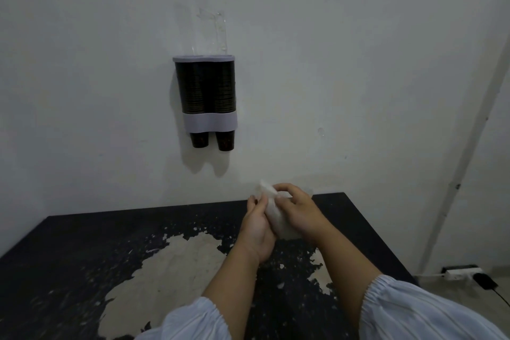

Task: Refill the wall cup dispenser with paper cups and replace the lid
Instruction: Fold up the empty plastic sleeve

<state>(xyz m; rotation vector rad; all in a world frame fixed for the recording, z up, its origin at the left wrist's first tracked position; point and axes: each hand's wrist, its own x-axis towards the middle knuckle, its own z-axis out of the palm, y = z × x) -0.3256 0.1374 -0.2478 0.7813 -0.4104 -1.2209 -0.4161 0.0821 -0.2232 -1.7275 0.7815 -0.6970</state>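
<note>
A two-tube cup dispenser (209,119) hangs on the white wall, filled with dark paper cups (204,85); two cup bottoms poke out below its grey band. A grey lid (203,58) sits on top, and a clear bracket (214,30) rises above it. Over the far edge of the table, my left hand (258,229) and my right hand (296,210) both hold a crumpled clear plastic wrapper (271,207). The hands press against each other around it. Much of the wrapper is hidden by my fingers.
The black table (82,257) has worn, peeling patches showing pale wood in the middle. A door frame (469,146) runs down the right side. A white power strip (459,273) with a black plug lies on the floor at the right.
</note>
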